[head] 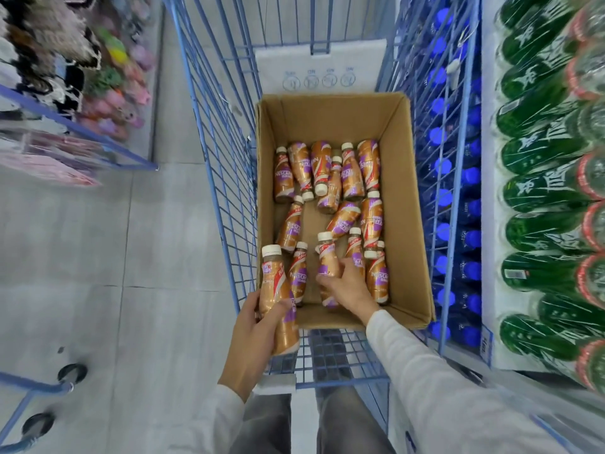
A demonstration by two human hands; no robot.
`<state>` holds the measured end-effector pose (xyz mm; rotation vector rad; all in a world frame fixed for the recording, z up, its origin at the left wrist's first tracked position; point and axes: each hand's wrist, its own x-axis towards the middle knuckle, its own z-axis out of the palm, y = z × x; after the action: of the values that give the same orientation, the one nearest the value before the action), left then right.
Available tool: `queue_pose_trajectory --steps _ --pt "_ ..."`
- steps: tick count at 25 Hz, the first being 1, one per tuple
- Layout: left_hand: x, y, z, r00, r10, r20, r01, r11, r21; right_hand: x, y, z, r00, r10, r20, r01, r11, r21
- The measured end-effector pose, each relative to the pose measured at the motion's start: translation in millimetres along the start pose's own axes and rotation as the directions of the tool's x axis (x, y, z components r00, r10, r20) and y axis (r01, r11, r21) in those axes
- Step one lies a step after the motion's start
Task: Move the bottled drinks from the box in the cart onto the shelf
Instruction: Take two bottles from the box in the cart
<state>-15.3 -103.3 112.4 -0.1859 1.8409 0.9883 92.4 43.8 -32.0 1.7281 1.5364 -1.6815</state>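
bottled drinks (pixel 351 173): 14 | box (pixel 327 126): 1 | cart (pixel 343 385): 1 | hands (pixel 253 326) (pixel 350 286): 2

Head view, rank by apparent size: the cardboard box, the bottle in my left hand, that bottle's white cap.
1. cardboard box
2. bottle in the left hand, enlarged by nearness to the camera
3. white cap

The left grip (pixel 258 326) sits at the near left, its fingers wrapping one bottle (pixel 273 276) from the left and its thumb lying across the front. The bottle stands roughly upright in it, cap pointing far. The wrist is bare, and the left sleeve (pixel 226 417), pale, covers the forearm behind it. The right grip (pixel 347 286) reaches farther in, back of the hand up, fingers and thumb curled round a second bottle (pixel 329 260). The right sleeve (pixel 425 371), also pale, runs in from the near right to the wrist. The two grips are apart.
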Motion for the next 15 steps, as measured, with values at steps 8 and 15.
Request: queue_pose_trajectory --steps 8,15 --pt "-85.5 46.5 14.2 0.977 0.211 -0.004 -0.21 0.966 -0.151 -162.4 -54.3 -70.4 0.966 -0.235 -0.109 0.258 0.918 0.302" --pt "-161.0 60.7 19.6 0.892 0.438 0.107 -0.411 0.888 -0.207 -275.4 -65.3 -97.4 0.903 -0.369 -0.22 0.429 0.795 0.428"
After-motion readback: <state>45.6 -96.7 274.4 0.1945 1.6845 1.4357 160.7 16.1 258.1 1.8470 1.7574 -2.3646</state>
